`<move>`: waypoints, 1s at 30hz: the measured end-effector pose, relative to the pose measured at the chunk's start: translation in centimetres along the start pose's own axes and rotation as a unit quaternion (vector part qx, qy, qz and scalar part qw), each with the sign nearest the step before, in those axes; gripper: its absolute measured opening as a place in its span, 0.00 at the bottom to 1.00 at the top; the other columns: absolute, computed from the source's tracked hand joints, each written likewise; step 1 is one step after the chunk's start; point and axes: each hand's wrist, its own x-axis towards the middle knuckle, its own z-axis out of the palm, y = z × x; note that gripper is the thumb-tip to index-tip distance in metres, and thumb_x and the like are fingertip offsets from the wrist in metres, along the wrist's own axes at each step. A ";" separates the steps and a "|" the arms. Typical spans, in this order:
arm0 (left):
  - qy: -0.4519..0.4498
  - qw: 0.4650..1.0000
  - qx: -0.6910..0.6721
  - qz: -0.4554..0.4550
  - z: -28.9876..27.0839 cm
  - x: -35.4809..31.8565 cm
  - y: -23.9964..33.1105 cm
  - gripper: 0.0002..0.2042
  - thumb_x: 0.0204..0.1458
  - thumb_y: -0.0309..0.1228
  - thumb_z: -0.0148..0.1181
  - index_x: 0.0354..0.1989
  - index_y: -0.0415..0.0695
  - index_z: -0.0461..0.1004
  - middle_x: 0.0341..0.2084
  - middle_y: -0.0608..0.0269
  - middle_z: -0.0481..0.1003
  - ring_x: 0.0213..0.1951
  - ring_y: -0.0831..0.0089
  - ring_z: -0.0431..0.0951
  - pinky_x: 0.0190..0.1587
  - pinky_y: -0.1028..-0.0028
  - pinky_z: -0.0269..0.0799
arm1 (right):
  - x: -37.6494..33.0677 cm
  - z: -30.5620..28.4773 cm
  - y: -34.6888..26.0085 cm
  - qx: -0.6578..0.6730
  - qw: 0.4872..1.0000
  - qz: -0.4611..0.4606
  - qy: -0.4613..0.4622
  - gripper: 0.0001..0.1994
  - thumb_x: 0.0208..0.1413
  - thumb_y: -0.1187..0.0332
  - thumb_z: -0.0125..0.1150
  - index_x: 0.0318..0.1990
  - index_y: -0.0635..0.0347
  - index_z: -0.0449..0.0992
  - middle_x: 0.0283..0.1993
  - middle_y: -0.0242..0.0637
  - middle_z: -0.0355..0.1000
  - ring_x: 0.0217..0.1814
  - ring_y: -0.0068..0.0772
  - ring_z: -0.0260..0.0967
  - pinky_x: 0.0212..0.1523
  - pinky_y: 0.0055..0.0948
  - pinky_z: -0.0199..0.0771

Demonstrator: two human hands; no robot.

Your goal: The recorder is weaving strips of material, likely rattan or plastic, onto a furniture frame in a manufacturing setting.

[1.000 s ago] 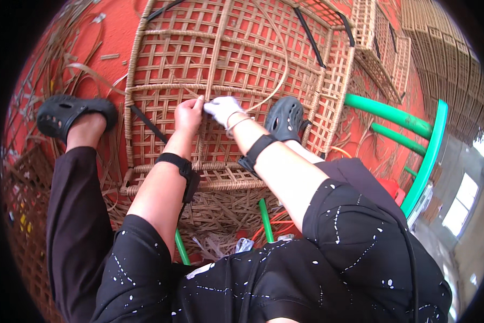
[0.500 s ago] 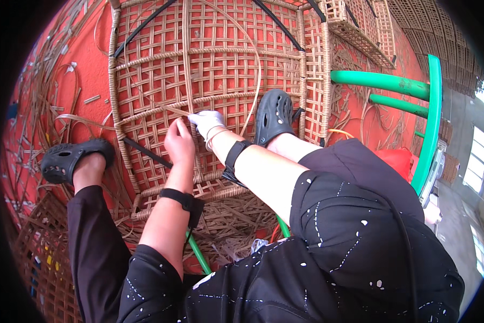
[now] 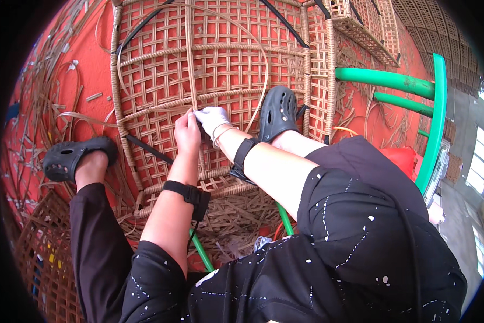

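Between my feet lies a large woven rattan frame, an open lattice of tan strips with wrapped ribs. My bare left hand pinches a rattan strip beside a rib, fingertips pressed together. Right against it, my right hand, in a white glove, is closed at the same spot; its fingertips are partly hidden. From there, a loose thin length of rattan arcs over the lattice in a wide loop. Each forearm wears a black strap.
Dark clogs stand on and beside the frame. Green metal tubing is at the right. Cut rattan scraps litter the red floor. More woven pieces are at the upper right, and a brown basket at the lower left.
My left hand has moved up and right, now meeting the gloved fingers at the rib. The loose rattan now also curves down along the left side of the lattice. The view has shifted slightly.
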 end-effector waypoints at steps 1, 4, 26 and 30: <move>-0.003 1.000 0.015 -0.017 -0.2 0.5 0.2 0.15 0.55 0.36 0.53 0.43 0.38 0.76 0.35 0.53 0.77 0.42 0.64 0.76 0.48 0.70 0.68 | 0.0 -0.2 -0.1 -0.036 0.999 -0.030 0.006 0.18 0.49 0.51 0.57 0.34 0.57 0.79 0.32 0.41 0.76 0.34 0.40 0.74 0.37 0.34 0.72; -0.046 0.997 -0.015 -0.056 -0.7 1.2 1.7 0.15 0.52 0.36 0.56 0.42 0.38 0.76 0.29 0.59 0.78 0.35 0.71 0.77 0.41 0.74 0.70 | 0.0 -1.0 -0.5 -0.131 0.988 -0.080 0.004 0.13 0.52 0.58 0.56 0.34 0.59 0.78 0.29 0.39 0.75 0.30 0.34 0.72 0.34 0.32 0.70; -0.130 0.923 -0.122 -0.341 -1.8 2.6 5.0 0.09 0.51 0.35 0.52 0.32 0.45 0.76 0.27 0.72 0.75 0.26 0.80 0.70 0.29 0.77 0.63 | -1.6 -5.4 -4.5 -0.367 0.913 -0.172 -0.047 0.20 0.48 0.52 0.55 0.46 0.51 0.74 0.40 0.44 0.74 0.41 0.48 0.72 0.42 0.40 0.72; -0.164 0.949 -0.135 -0.235 -2.2 2.0 4.1 0.12 0.52 0.35 0.52 0.41 0.42 0.76 0.26 0.71 0.76 0.25 0.82 0.70 0.28 0.80 0.62 | -1.2 -7.5 -7.3 -0.366 0.913 -0.160 -0.084 0.17 0.45 0.48 0.56 0.29 0.51 0.81 0.31 0.43 0.75 0.33 0.42 0.73 0.40 0.36 0.72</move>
